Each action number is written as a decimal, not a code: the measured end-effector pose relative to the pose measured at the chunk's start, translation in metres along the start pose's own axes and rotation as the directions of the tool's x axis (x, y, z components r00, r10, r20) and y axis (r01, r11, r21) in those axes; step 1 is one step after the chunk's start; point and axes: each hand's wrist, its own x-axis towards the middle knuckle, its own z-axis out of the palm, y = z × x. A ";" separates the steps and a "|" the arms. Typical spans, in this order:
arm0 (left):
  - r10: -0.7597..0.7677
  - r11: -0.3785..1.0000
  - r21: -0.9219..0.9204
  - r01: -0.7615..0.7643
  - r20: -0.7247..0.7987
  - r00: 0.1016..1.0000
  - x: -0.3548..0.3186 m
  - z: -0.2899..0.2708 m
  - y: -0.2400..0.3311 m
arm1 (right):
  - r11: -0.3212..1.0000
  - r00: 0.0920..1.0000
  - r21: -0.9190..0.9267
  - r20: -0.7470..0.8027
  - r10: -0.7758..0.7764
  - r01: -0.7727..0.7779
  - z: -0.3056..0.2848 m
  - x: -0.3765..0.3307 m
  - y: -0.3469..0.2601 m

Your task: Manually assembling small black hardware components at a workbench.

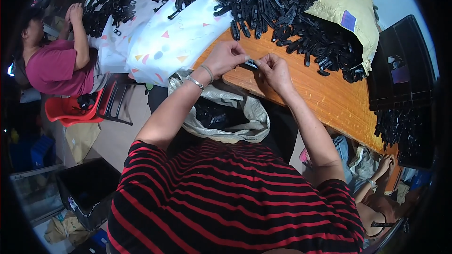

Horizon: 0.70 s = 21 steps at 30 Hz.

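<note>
My left hand point(227, 57) and my right hand point(274, 71) meet over the edge of an orange wooden table point(325, 95). Between their fingertips they pinch one small black plastic clip point(251, 63). Two bracelets ring my left wrist. Beyond my hands a big heap of the same black plastic clips point(278, 4) covers the far part of the table. Just below my hands, on my lap, an open grey woven sack point(226, 117) holds more black clips.
A white cloth with coloured triangles point(176, 37) drapes the table's left end. A yellow sack point(348, 9) lies at the far right, with black crates point(400, 66) beside it. A person in a pink shirt point(56, 66) sits at left by a red stool; another person sits at lower right.
</note>
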 end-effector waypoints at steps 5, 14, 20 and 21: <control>0.067 0.994 0.096 -0.058 -0.092 0.994 0.000 0.003 -0.005 | 0.997 0.998 0.045 0.012 0.058 -0.058 0.004 0.001 -0.006; 0.054 0.953 0.303 -0.006 -0.150 0.987 -0.006 0.011 -0.003 | 0.991 0.999 -0.129 0.000 0.049 -0.049 0.001 0.013 0.015; 0.081 0.932 0.361 -0.010 -0.184 0.980 -0.006 0.016 -0.002 | 0.977 0.996 -0.208 0.057 0.065 -0.052 -0.004 0.015 0.002; 0.181 0.871 0.488 -0.064 -0.197 0.964 -0.005 0.018 -0.003 | 0.967 0.995 -0.242 0.050 0.089 -0.075 -0.006 0.016 -0.001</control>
